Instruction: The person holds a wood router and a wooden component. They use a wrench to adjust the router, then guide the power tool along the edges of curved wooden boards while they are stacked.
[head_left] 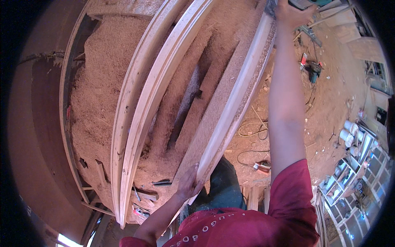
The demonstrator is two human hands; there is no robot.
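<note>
A long, pale wooden rail [234, 103] with a rounded top runs away from me over a shavings-covered board. My left hand [188, 183] is closed around the rail's near end. At the far end, my right arm is stretched out and my right hand [293, 15] grips a dark tool [270, 8] that sits on the rail. The top edge of the picture cuts off part of that hand and tool. Something green [302, 3] shows beside the hand; whether it belongs to the tool, I cannot tell.
To the left, two long curved timbers [142, 107] stand over heaped wood shavings [98, 86]. Black-handled tools [161, 182] lie near my left hand. On the right floor are a green power tool [314, 72], a red tool [262, 166] with cords, and white buckets [349, 136] by a shelf.
</note>
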